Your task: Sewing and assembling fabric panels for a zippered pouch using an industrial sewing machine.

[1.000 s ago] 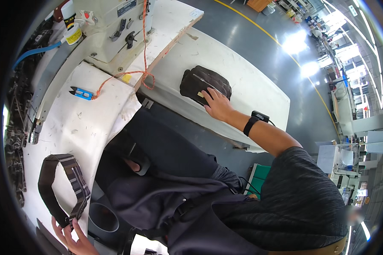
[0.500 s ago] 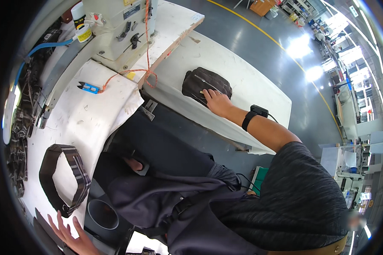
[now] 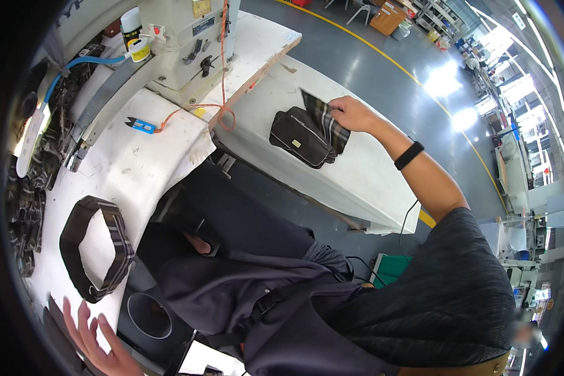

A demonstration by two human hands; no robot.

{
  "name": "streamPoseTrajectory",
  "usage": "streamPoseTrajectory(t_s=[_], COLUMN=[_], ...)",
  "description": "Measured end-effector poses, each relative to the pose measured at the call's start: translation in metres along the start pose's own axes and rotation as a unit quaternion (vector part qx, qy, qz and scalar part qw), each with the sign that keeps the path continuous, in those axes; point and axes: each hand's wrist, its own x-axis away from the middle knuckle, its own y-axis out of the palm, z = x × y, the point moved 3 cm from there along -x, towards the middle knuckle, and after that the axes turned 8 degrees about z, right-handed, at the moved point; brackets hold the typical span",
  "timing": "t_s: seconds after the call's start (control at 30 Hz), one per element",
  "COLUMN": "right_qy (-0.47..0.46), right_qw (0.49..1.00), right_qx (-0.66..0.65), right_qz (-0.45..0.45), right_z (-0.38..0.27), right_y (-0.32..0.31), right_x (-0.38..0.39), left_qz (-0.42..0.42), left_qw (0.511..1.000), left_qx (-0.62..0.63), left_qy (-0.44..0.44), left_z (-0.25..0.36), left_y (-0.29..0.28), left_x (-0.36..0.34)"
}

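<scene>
My right hand (image 3: pixel 352 115) is closed on the edge of a plaid fabric piece (image 3: pixel 320 113), lifting it at a tilt. Beneath and beside that piece lies a pile of dark brown fabric pieces (image 3: pixel 296 141) with a light zipper line and a small yellowish tag. At the lower left, my left hand (image 3: pixel 97 344) is open, fingers spread, holding nothing. Just beyond its fingertips a closed loop of plaid and dark brown fabric (image 3: pixel 74 250) stands on edge on the white sewing table (image 3: pixel 122 182), apart from the hand.
A sewing machine body (image 3: pixel 188 56) stands at the upper left, with an orange cord running down to blue thread snips (image 3: pixel 142 126). The white side bench (image 3: pixel 376 182) bears the pile. Plaid fabric (image 3: pixel 25 232) is heaped along the far left. A dark round bin (image 3: pixel 149 315) sits below the table.
My right hand has moved up and to the right, from resting on the pile to raising a plaid piece at its far side. My left hand stays open near the loop.
</scene>
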Motion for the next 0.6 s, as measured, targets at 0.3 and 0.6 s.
streamPoseTrajectory(t_s=[0.3,0.6], right_qy=[-0.361,-0.430], right_qw=[0.765,0.705], right_qx=[-0.365,-0.420], right_qz=[-0.388,-0.376], right_z=[-0.280,-0.351], right_y=[-0.023,-0.006], right_x=[0.134,0.141], left_qz=[-0.164,-0.195], left_qw=[0.931,0.936], left_qx=[0.201,0.257], left_qy=[0.256,0.145], left_z=[0.154,0.120], left_y=[0.043,0.019], left_x=[-0.011,-0.006])
